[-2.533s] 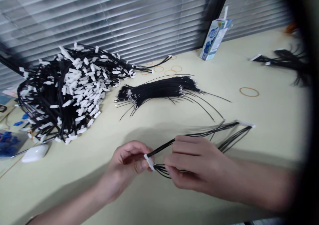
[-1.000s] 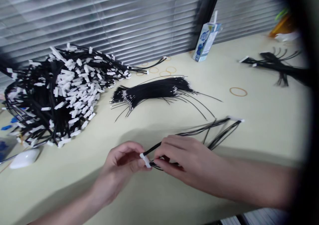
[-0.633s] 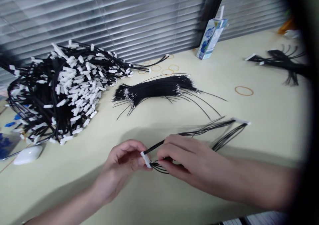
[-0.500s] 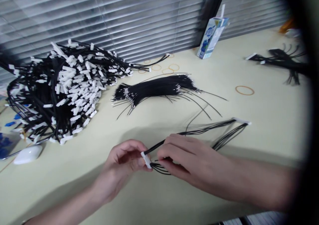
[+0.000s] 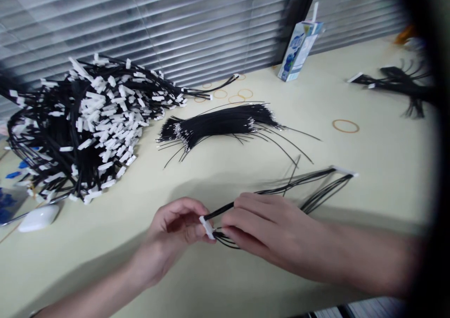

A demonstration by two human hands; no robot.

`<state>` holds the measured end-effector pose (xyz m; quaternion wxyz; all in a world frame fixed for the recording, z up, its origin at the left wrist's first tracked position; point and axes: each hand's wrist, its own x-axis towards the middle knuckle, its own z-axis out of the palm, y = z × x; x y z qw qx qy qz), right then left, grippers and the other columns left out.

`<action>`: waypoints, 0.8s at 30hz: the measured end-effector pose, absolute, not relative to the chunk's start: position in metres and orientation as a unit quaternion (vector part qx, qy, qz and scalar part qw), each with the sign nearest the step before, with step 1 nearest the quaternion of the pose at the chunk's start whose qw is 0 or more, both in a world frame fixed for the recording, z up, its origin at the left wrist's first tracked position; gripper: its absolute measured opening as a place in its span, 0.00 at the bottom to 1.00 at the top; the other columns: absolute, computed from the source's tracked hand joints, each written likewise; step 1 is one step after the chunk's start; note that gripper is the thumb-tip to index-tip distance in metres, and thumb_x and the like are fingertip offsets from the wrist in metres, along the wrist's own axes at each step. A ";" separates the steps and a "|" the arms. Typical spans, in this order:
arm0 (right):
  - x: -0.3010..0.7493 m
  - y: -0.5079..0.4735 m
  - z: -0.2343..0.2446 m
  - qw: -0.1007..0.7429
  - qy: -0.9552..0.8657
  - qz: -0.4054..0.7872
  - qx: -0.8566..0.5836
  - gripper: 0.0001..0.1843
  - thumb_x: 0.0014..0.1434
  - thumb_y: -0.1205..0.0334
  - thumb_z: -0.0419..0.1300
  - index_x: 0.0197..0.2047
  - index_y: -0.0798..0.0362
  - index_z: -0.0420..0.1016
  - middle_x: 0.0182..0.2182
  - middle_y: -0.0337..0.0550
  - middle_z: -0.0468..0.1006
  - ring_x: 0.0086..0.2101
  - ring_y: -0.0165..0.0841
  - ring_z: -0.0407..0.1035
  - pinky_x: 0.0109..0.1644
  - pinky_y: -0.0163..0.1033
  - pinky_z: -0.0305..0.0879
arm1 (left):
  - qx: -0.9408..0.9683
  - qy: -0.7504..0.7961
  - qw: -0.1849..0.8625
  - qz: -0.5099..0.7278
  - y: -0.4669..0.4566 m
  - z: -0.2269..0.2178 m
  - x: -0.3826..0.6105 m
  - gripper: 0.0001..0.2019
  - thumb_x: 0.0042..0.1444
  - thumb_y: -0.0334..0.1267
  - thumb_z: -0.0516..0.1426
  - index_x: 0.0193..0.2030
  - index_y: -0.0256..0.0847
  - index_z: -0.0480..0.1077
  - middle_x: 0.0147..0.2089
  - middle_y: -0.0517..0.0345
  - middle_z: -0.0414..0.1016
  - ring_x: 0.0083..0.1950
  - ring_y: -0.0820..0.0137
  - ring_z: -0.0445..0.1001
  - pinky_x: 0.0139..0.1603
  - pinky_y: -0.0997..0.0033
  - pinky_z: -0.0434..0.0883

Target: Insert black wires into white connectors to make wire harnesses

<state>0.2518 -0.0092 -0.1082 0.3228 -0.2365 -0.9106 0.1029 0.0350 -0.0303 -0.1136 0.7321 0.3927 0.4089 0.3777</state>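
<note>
Right now, in the head view, my left hand [image 5: 168, 243] pinches a white connector [image 5: 207, 227] above the table [image 5: 211, 283]. From that connector, one strand of wires [image 5: 221, 209] leaves toward two o'clock and a lower bundle [image 5: 227, 244] toward four; a far connector [image 5: 345, 171] lies at two o'clock. My right hand [image 5: 269, 229] is just beside the connector, fingers closed on what looks like a thin wire, though the knuckles hide most of the grip. I think the tip could bend or miss if my right fingers push at a slant; the connector could twist if my left pinch slackens; and the lower bundle, crowding in from four o'clock, could snag the tip. Compared with half a second ago, a loose wire tail [image 5: 291, 176] behind my right hand has swung clockwise and stands steeper, pointing toward one o'clock, while my left hold looks unchanged.
</note>
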 end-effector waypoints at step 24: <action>0.251 -0.012 -0.110 0.308 -0.915 0.108 -0.238 0.05 0.60 0.68 0.52 0.36 0.55 0.69 0.27 0.36 0.68 0.29 0.22 0.58 0.34 0.30 0.52 | 0.404 0.428 0.724 0.360 -0.032 -0.115 0.033 0.07 0.51 0.28 0.63 0.37 0.40 0.73 0.32 0.58 0.77 0.34 0.73 0.77 0.38 0.77 0.75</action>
